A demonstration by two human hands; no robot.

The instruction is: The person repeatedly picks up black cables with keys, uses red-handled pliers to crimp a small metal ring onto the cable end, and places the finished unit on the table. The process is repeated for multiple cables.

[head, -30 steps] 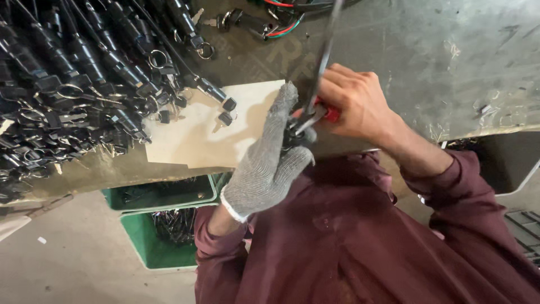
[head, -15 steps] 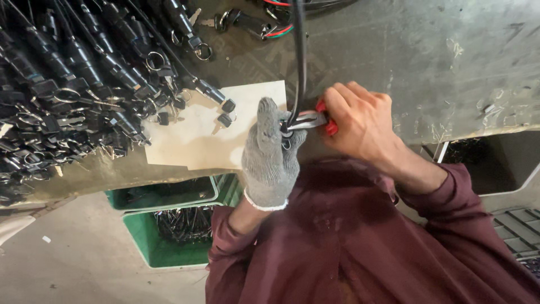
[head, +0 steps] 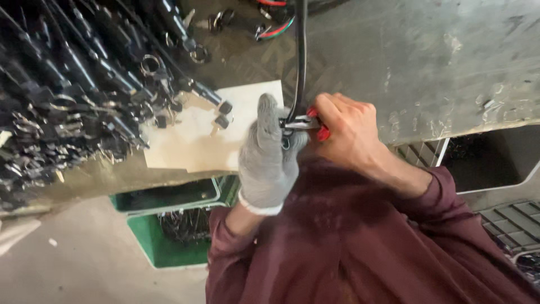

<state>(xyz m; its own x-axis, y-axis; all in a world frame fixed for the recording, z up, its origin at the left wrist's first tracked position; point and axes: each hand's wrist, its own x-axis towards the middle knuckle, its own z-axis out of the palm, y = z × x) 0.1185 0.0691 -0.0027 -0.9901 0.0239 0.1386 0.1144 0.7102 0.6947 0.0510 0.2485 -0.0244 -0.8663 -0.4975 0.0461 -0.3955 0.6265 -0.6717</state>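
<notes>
Grey-knit-gloved left hand [head: 269, 160] pinches the stiff-looking black round cable [head: 301, 56] near its end; bare right hand [head: 343, 132] squeezes red-handled pliers [head: 308, 121] there.

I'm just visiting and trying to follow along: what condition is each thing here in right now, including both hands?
Left hand: gloved, closed around the cable end.
Right hand: bare, closed on the pliers.
Pliers: red-handled, jaws closed on the cable.
Black cable: held taut, running up across the bench.
Pale sheet: lying flat on the metal bench.
Pile of cables: heaped, tangled.
Green crate: open, holding dark cables.
</notes>
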